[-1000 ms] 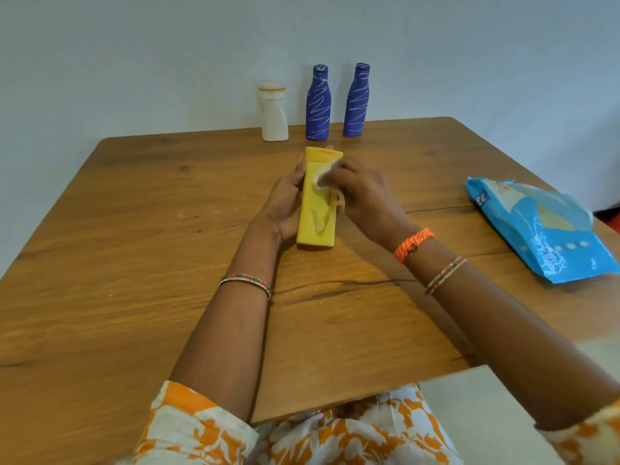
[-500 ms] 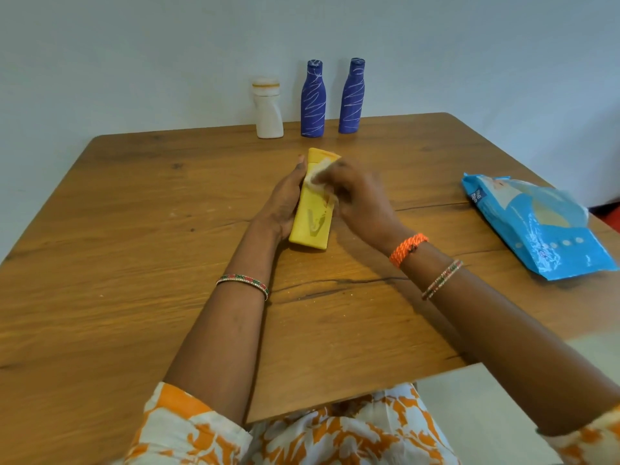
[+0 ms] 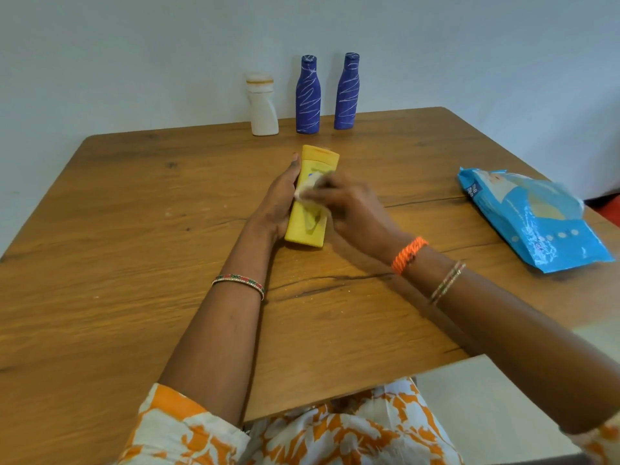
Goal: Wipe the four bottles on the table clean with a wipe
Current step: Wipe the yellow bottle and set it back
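Observation:
A yellow bottle [image 3: 310, 226] lies flat in the middle of the wooden table [image 3: 134, 229], cap end pointing away from me. My left hand [image 3: 276, 204] lies along its left side and steadies it. My right hand [image 3: 352, 209] holds a small white wipe [image 3: 307, 191] and presses it on the bottle's top face; this hand is blurred by motion. At the table's far edge stand a white bottle [image 3: 263, 107] and two blue bottles [image 3: 308, 95] [image 3: 347, 92] with white scribble lines, all upright against the wall.
A blue pack of wipes [image 3: 533, 219] lies flat near the table's right edge. A dark crack runs across the wood just in front of the yellow bottle. The near right corner of the table ends beside my right forearm.
My right hand has slid the wipe from the cap end down toward the middle of the yellow bottle. The bottle has tilted slightly, its near end now further left. My left hand keeps its place.

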Motion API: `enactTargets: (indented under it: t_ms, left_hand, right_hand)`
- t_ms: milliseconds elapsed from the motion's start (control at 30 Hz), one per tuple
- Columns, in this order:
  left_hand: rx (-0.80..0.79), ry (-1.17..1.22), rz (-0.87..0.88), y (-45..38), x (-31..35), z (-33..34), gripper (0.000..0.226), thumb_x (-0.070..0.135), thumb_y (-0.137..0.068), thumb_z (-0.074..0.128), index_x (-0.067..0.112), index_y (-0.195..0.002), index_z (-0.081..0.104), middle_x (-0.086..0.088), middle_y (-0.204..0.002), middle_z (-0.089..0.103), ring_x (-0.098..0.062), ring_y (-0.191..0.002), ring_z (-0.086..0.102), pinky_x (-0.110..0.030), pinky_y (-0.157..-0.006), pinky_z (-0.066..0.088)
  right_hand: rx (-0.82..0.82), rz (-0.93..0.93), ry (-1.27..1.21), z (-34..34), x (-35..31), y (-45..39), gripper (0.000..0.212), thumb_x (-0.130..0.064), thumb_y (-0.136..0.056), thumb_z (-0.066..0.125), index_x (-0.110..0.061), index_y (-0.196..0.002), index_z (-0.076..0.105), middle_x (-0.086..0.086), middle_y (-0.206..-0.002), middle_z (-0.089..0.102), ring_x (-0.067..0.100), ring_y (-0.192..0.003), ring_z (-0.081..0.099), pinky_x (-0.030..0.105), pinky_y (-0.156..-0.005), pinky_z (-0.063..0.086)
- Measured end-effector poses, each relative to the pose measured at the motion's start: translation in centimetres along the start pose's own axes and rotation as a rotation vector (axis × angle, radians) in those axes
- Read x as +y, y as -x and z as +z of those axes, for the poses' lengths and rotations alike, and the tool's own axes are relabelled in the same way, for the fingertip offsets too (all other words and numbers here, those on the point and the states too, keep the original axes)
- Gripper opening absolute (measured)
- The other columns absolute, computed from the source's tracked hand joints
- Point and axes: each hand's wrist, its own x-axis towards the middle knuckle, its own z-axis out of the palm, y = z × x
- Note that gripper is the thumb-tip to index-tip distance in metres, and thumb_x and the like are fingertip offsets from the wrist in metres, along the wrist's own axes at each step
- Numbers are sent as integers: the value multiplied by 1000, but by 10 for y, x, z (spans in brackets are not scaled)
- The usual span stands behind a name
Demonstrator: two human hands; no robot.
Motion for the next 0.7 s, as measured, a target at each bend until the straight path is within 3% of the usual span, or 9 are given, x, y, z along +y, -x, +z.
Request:
enactTargets:
  t_ms: [100,200,333,433,533,600,700]
  left_hand:
    - [-6,-31,25,3,-1,3,45,46,-101,29,16,-102,62,-7,-80,69,-19,-70,65,-37,-67,53]
    - [11,-4,63,3,-2,1,44,46,-100,31,14,-105,60,-8,-80,68,-21,-70,64,-36,-64,54]
    - [47,103,22,1,0,-3,50,50,-100,28,16,-108,63,-10,-96,68,-22,-86,63,-39,-82,49]
    - [86,105,64,0,4,-3,57,49,-101,21,12,-104,64,-11,-98,69,-23,-81,62,-39,-78,49]
    - [134,111,93,-1,6,-6,60,51,-101,19,11,-109,63,-9,-95,70,-22,-78,62,-37,-69,51]
    - [150,135,143,-2,9,-10,60,49,-101,19,8,-120,58,-8,-95,70,-21,-78,63,-37,-69,52]
    - [115,203,201,-2,15,-15,56,47,-101,21,11,-136,47,-11,-101,68,-23,-81,64,-41,-75,53]
  right_hand:
    - [185,90,45,-8,14,-36,33,3,-80,65,-7,-111,66,11,-106,60,21,-98,56,32,-80,51]
    - [225,93,32,-4,14,-46,31,3,-78,67,-7,-108,67,9,-106,62,18,-99,56,31,-82,51]
    - [64,96,-33,13,-7,-13,35,7,-79,63,-13,-108,68,3,-109,63,16,-103,55,28,-89,46]
    - [-83,105,-108,18,-20,9,26,2,-77,69,-15,-95,72,-2,-101,66,10,-98,57,27,-92,44]
    - [-232,309,-331,9,-18,10,19,2,-76,70,-16,-82,73,-7,-84,67,1,-82,59,21,-80,48]
    - [-281,546,-616,1,-10,7,23,7,-81,61,-12,-91,69,2,-85,62,7,-81,57,20,-74,47]
    - [-222,836,-1153,-5,0,-3,24,8,-92,41,-2,-110,54,15,-97,57,21,-88,58,26,-69,53]
